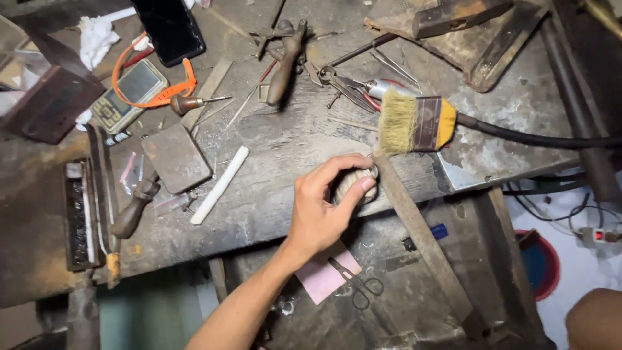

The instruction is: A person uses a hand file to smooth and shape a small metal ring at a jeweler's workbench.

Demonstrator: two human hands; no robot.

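My left hand (pixel 321 210) reaches from the lower left to the front edge of the worn wooden workbench (pixel 285 149). Its thumb and fingers are closed around a small rounded, pale, ribbed object (pixel 355 181) at that edge. A long flat metal bar (pixel 421 240) touches the object and slants down to the right below the bench. Just beyond my fingers lies a flat paintbrush (pixel 414 122) with pale bristles and a yellow band. My right hand is not in view.
On the bench lie a white stick (pixel 220 185), a dark metal block (pixel 176 157), wooden-handled tools (pixel 133 210), pliers (pixel 340 83), a calculator (pixel 126 94), a black phone (pixel 170 29) and a black hose (pixel 538 137). Below are a pink paper (pixel 324 275) and scissors (pixel 359 285).
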